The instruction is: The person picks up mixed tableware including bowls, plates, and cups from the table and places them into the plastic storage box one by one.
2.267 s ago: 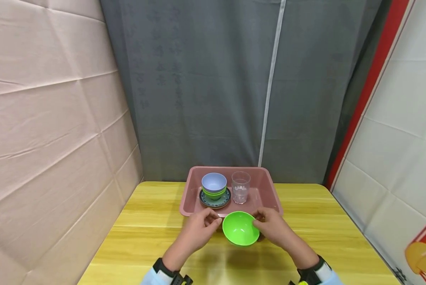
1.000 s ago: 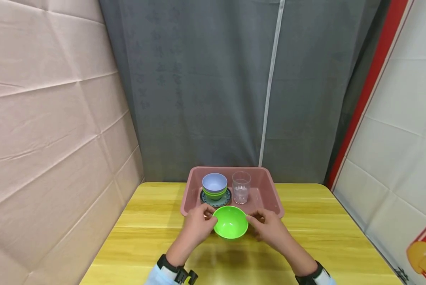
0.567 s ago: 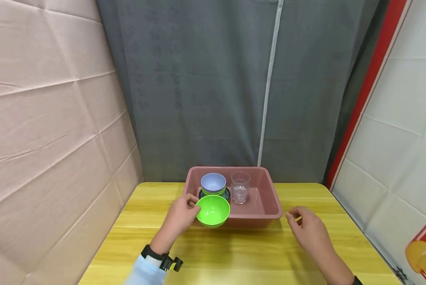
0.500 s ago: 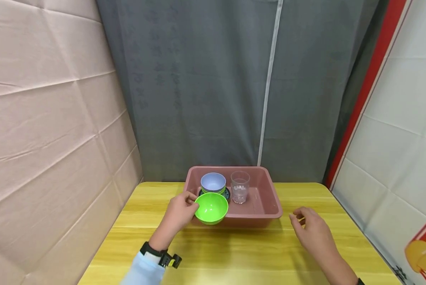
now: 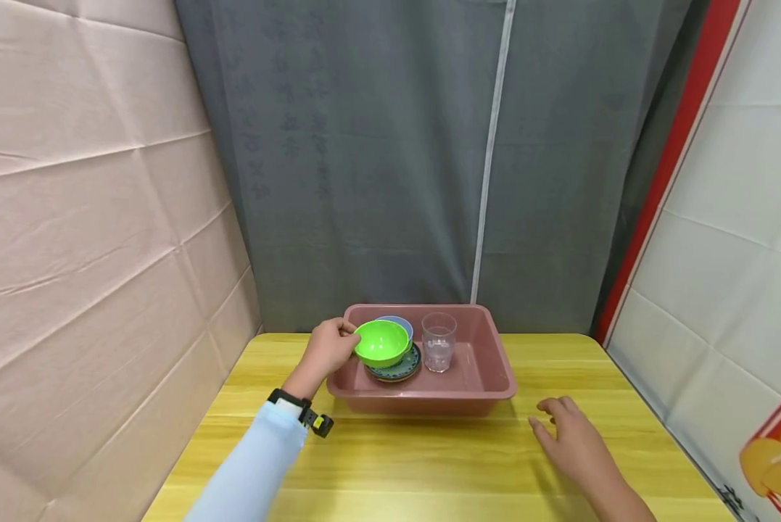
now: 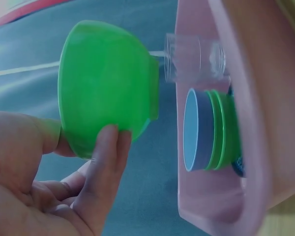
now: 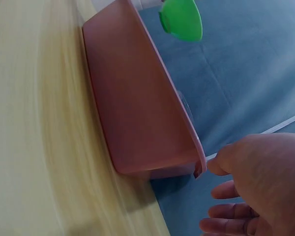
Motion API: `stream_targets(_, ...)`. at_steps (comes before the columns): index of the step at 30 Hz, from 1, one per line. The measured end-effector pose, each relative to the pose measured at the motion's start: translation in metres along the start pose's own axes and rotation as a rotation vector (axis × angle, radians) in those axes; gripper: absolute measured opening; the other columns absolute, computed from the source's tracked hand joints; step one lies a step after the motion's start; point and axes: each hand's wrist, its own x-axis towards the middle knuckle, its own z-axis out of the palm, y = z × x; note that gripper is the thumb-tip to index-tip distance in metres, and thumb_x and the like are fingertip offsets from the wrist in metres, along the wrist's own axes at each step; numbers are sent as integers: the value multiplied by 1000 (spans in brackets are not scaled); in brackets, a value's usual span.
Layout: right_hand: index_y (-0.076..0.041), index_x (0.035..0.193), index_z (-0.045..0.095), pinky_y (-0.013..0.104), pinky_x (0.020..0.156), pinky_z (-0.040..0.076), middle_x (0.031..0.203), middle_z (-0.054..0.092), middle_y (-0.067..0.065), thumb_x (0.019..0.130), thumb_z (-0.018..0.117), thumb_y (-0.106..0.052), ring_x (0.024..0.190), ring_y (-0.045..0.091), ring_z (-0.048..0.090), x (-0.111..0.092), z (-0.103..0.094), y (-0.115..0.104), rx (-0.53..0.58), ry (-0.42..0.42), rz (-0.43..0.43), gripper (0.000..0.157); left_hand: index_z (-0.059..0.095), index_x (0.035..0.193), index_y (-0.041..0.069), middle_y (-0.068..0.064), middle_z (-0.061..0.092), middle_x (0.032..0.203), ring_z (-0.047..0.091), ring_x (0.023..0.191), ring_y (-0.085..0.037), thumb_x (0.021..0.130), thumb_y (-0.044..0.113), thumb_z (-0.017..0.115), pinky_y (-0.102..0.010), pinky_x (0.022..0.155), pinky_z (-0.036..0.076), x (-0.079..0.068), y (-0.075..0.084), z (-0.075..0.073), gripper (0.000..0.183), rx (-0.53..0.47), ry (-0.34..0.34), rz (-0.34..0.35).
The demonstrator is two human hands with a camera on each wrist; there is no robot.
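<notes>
A bright green bowl (image 5: 381, 344) is pinched at its left rim by my left hand (image 5: 330, 346). In the left wrist view the green bowl (image 6: 105, 83) hangs above the stack, apart from it, with thumb and fingers on its side. Below it, a blue bowl (image 6: 198, 130) tops green bowls (image 6: 225, 129) in the pink basin (image 5: 423, 404). A dark patterned plate (image 5: 397, 367) lies under the stack, partly hidden. Beside the stack stands a clear glass (image 5: 439, 342). My right hand (image 5: 576, 442) is over the table at right, fingers loosely bent, holding nothing.
The basin sits at the back of a yellow wooden table (image 5: 429, 464), against a grey curtain (image 5: 364, 159). Pale fabric (image 5: 103, 254) walls the left side, and a white panel (image 5: 723, 275) with a red strip stands at right.
Both hands held the green bowl at first; the right hand let go and moved right. My left hand carried the bowl left and away from me, over the stack in the basin.
</notes>
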Motion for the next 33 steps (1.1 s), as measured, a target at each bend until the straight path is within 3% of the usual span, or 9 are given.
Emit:
stream_targets(12, 3, 131, 67, 56, 89, 62, 120, 67, 16, 105, 75, -23, 108, 35, 70, -8, 12, 3, 38, -16, -6, 38, 71, 134, 0, -18, 71, 131, 67, 107, -30, 108, 21, 67, -36, 80, 59, 63, 0, 14, 34, 55, -16, -62)
stream_targets(18, 3, 132, 67, 56, 89, 62, 120, 67, 16, 105, 75, -24, 109, 35, 71, -9, 16, 2, 51, -17, 7, 39, 74, 130, -2, -18, 73, 126, 70, 105, -31, 107, 17, 67, -40, 80, 61, 91, -8, 31, 31, 69, -26, -91)
stream_targets(23, 3, 134, 66, 56, 90, 62, 120, 67, 16, 106, 75, -25, 109, 35, 71, -8, 17, 2, 53, -35, 27, 41, 78, 124, -1, -17, 74, 125, 68, 105, -32, 106, 15, 67, -42, 83, 59, 104, -15, 41, 27, 101, -26, -143)
stream_targets(28, 3, 133, 66, 56, 89, 62, 120, 67, 16, 106, 75, -25, 109, 36, 71, -10, 17, 3, 56, -33, 25, 40, 77, 98, 1, -13, 72, 101, 67, 92, -31, 103, 9, 66, -38, 69, 56, 110, -16, 49, 14, 91, -41, -181)
stream_targets(33, 2, 132, 67, 55, 89, 62, 120, 67, 15, 105, 76, -23, 108, 36, 71, -11, 18, 3, 73, -22, 20, 38, 65, 70, 9, -5, 61, 71, 61, 69, -24, 98, 3, 64, -31, 55, 46, 118, -19, 56, 28, 190, -36, -140)
